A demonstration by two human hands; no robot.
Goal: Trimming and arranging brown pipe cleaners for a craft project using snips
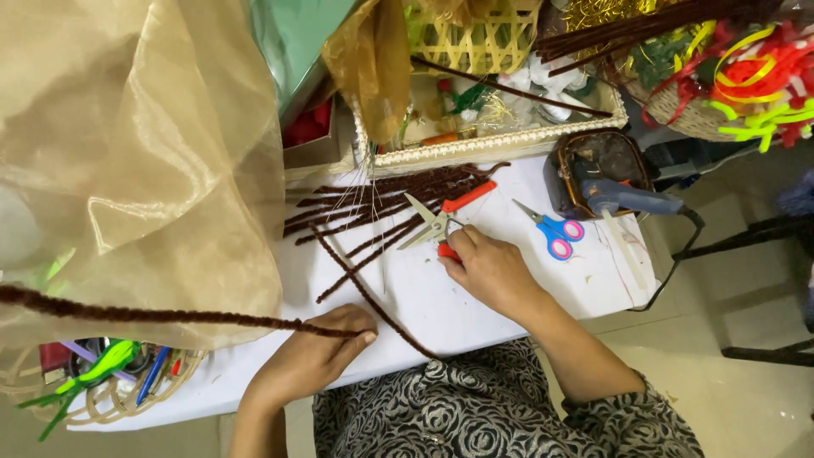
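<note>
**Brown pipe cleaner pinched, red cutters under the other hand**

Brown pipe cleaner [170,316], fuzzy and long, is pinched in the left hand [309,356], fingers narrowed on it at the tabletop [509,297] edge. The right hand [492,271] rests palm-down, fingers curled on one red-handled cutter [441,225]. Beside it lie one pair of blue-and-pink scissors [553,233] and a bundle of brown pipe cleaners [381,199].

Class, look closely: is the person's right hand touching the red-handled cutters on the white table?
Touching. The head view shows the right hand with its fingers on one red handle of the red-handled cutters, no gap between them.
</note>
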